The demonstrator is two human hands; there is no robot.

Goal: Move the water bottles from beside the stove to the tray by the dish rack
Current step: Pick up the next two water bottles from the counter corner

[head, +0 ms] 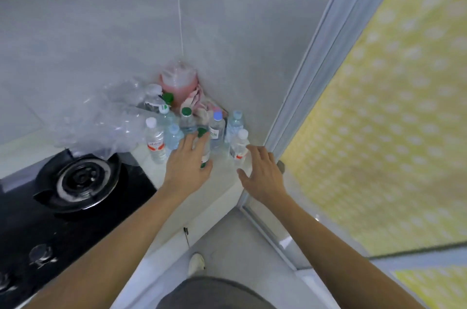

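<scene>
Several small clear water bottles stand clustered in the counter corner, right of the stove (75, 182). My left hand (188, 164) wraps around a green-capped bottle (206, 154) at the front of the cluster. My right hand (261, 174) hovers with fingers spread just below a white-capped bottle with a red label (240, 145), not touching it as far as I can tell. Another white-capped, red-labelled bottle (155, 141) stands at the left, and a blue-capped bottle (217, 129) stands behind my left hand. No tray or dish rack is in view.
A pink jug (178, 81) and crumpled clear plastic bags (106, 119) fill the corner behind the bottles. The black gas stove's burner lies at the left. A grey door frame (303, 81) and a yellow dotted panel (391, 119) rise at the right.
</scene>
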